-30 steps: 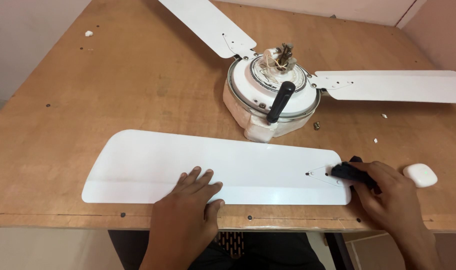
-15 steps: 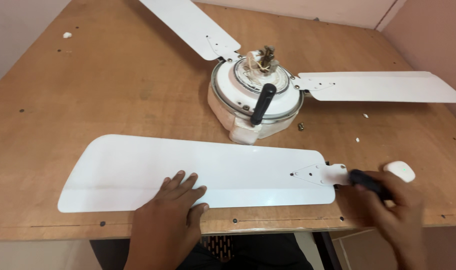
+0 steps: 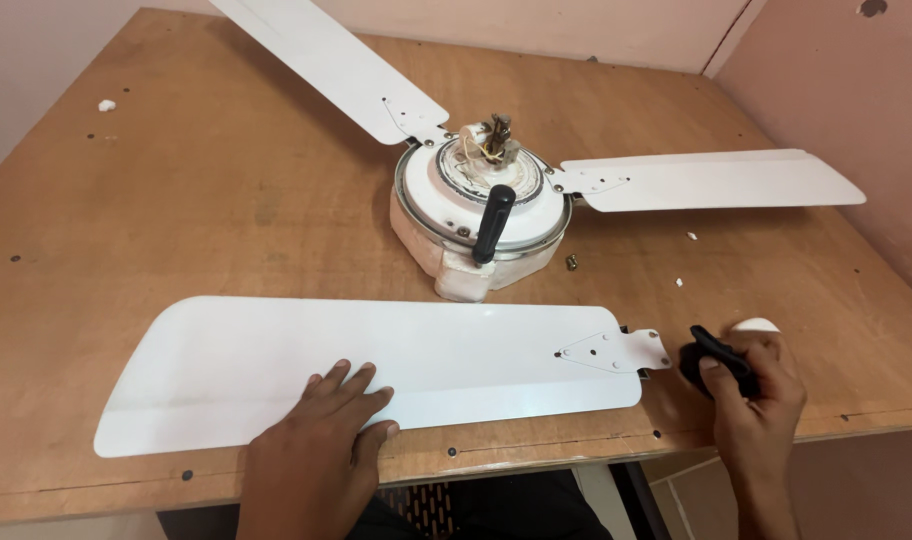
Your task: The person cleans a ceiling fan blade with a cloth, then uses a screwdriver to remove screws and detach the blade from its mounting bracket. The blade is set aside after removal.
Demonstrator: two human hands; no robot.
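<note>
A loose white fan blade (image 3: pixel 376 365) lies flat along the near edge of the wooden table (image 3: pixel 196 190). My left hand (image 3: pixel 321 450) presses down on its near edge, fingers spread. My right hand (image 3: pixel 756 395) is closed around a black tool handle (image 3: pixel 716 355), just right of the blade's metal bracket (image 3: pixel 616 352). Behind the blade sits the white fan motor (image 3: pixel 481 215) with two blades still attached, one pointing to the far left (image 3: pixel 326 65) and one to the right (image 3: pixel 716 180). A black-handled tool (image 3: pixel 493 222) rests on top of the motor.
A small white object (image 3: pixel 754 325) lies behind my right hand. A small brass screw (image 3: pixel 572 262) sits on the table right of the motor. Pink walls close in at the back and right. The table's front edge runs just below the loose blade.
The view has shifted, so everything sits further right and lower in frame. My right hand with the black handle has drawn slightly away from the bracket's end. My left hand stays on the blade.
</note>
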